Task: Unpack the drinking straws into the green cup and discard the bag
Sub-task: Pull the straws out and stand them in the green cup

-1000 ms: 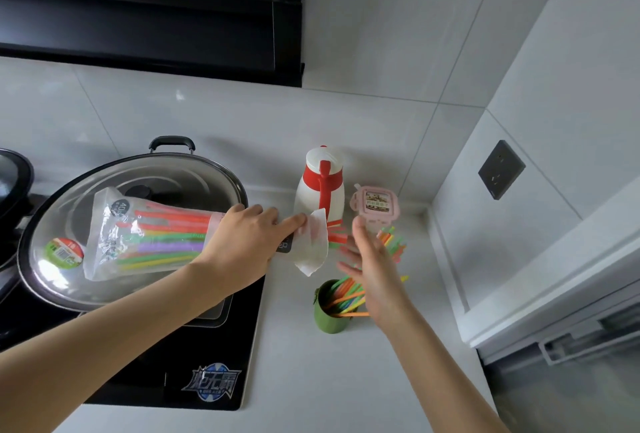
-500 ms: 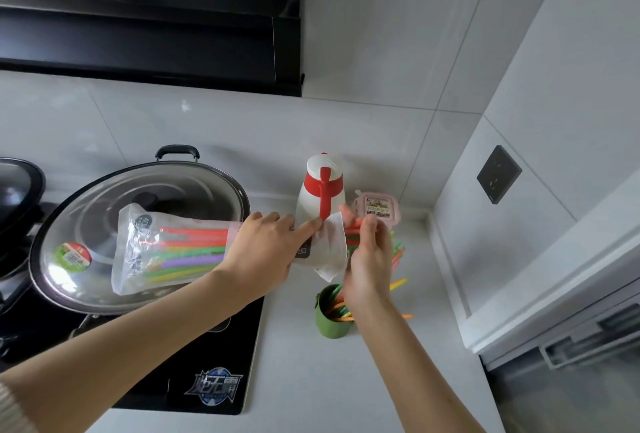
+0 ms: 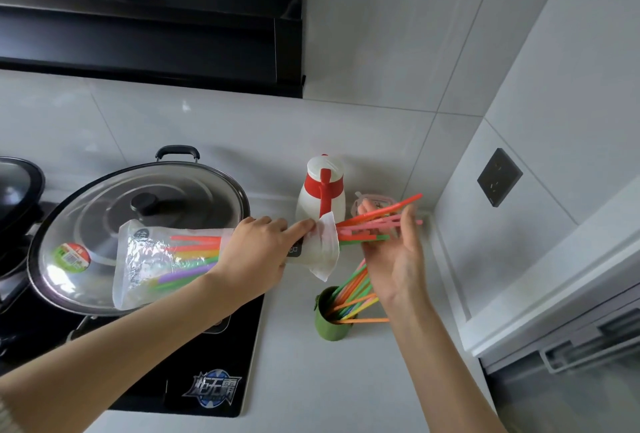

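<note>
My left hand (image 3: 256, 256) grips a clear plastic bag (image 3: 152, 259) of coloured drinking straws around its middle, held level above the wok lid, its open white mouth pointing right. My right hand (image 3: 394, 259) pinches a bunch of red, pink and green straws (image 3: 377, 221) that stick out of the bag's mouth. Below that hand stands the green cup (image 3: 329, 323) on the counter, with several orange, green and yellow straws (image 3: 353, 294) leaning out to the right.
A large steel wok with a glass lid (image 3: 145, 224) sits on the black induction hob (image 3: 207, 380) at left. A white and red jug (image 3: 322, 193) and a pink lidded box (image 3: 367, 202) stand by the back wall. A wall with a socket (image 3: 498, 176) rises at right.
My right hand went from open above the cup up to the bag's mouth, closed on a bunch of straws and drew them out to the right. The bag stayed held in the left hand.
</note>
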{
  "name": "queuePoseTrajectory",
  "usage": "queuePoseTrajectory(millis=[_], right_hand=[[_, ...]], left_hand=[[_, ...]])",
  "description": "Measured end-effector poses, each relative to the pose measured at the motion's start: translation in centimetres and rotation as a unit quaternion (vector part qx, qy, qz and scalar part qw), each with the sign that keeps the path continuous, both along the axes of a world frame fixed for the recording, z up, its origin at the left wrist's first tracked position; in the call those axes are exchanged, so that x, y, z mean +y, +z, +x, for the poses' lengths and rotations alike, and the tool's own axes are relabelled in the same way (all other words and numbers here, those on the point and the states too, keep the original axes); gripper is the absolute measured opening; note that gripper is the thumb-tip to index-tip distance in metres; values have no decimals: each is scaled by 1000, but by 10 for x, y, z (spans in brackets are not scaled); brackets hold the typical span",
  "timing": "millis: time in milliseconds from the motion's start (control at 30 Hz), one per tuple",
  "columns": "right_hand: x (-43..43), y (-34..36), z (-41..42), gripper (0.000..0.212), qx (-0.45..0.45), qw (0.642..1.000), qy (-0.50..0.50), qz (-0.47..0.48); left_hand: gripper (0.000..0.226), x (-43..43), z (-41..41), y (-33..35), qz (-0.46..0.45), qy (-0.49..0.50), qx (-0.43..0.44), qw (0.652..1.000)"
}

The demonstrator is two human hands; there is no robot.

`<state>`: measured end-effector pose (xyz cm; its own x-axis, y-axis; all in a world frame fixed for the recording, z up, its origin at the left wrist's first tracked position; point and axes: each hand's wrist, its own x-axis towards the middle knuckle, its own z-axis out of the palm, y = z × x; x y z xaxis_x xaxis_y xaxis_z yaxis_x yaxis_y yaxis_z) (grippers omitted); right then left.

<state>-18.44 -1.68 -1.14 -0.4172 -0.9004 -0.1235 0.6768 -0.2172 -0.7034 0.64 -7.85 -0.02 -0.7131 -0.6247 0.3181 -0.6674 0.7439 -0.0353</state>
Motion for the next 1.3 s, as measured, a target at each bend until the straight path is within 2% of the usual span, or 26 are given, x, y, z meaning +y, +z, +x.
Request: queuePoseTrajectory(millis=[33,100,167,200,333,467,667,767,933,1300], right_hand=[[1,-3,3,91,8,1000,21,0],[3,-6,15,64,47,998,37,27],[3,-7,25,37,70,996,11,57],[2,-8,27,34,75,995,-3,71],[0,-5,19,48,34,996,-46,69],[-1,7,-2,34,-46,991,-120,28],[4,21,-40,49,-126,968,-216,34],[7,24,-60,53,-112,967,-228,25],[8,34,-82,52,-66,960,-271,22],[17,69,-101,53,72,933,-352,-16]], left_hand=[[76,1,-1,-1,-4,-5,2,1000],[77,4,-5,-3,-17,-15,1,1000],[79,7,-8,-5,-28,-16,-3,999],[80,8,-9,-5,-31,-16,-2,999],[81,10,-8,-6,-26,-12,-15,999],[81,9,-2,-10,-16,-16,-21,1000],[72,8,6,-11,15,-2,-44,999],[63,7,11,-13,32,1,-29,999],[68,-8,25,-13,19,23,-48,998],[62,-32,54,-22,34,109,-99,989]])
